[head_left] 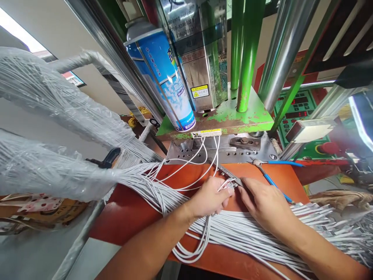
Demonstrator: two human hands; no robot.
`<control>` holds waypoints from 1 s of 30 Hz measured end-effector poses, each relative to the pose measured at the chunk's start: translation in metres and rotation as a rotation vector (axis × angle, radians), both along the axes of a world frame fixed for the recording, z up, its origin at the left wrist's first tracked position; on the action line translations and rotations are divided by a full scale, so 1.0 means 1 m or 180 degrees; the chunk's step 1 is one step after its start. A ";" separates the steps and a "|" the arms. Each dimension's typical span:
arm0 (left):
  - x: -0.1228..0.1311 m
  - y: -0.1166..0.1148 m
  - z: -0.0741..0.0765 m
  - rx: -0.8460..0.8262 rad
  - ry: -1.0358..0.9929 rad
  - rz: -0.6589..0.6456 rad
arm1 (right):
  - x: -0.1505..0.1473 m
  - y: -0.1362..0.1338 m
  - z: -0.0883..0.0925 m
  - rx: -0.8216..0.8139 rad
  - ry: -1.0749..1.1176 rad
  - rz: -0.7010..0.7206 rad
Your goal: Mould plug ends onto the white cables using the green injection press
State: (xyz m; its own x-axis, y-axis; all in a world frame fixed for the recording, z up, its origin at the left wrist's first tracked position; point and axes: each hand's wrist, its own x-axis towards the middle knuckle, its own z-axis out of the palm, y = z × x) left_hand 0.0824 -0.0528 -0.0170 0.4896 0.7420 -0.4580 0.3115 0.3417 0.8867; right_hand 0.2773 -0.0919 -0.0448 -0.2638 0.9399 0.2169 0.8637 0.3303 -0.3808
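My left hand (210, 196) is closed on several white cable ends with small connectors (230, 182) and coloured wires at their tips. Beside it, my right hand (264, 196) grips the near end of a narrow metal bar (225, 171), its thumb and fingers close to the connectors. The bar slants away towards the machine bed. Under both hands a thick bundle of white cables (241, 229) lies across the orange-brown table (122, 217). Some cables (217, 153) loop up to the press plate. Whether the connectors touch the bar is hard to make out.
A green press (250, 120) with steel columns stands ahead, carrying a blue spray can (163, 77). Blue-handled cutters (271, 179) lie right of the bar. Plastic-wrapped cables (58, 167) hang at left. A control panel (303, 116) with a red button is at right.
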 end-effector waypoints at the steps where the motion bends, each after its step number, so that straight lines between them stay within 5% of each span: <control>1: 0.001 -0.001 0.001 -0.0029 0.0010 0.0008 | -0.001 0.000 -0.001 0.0051 -0.0034 0.0025; 10: 0.001 0.003 -0.001 -0.0074 -0.0389 0.0009 | 0.006 0.001 -0.001 -0.0197 0.0388 -0.0023; 15: -0.007 0.010 -0.006 0.0411 0.0042 0.0124 | 0.012 0.001 0.003 -0.0186 0.0628 -0.0136; 22: -0.006 0.012 -0.002 0.0520 0.0206 -0.0075 | 0.006 -0.001 0.000 -0.0164 0.0305 0.0345; 30: -0.009 0.014 0.005 0.0455 0.0480 -0.0234 | 0.013 0.002 -0.002 0.0156 0.0375 -0.0007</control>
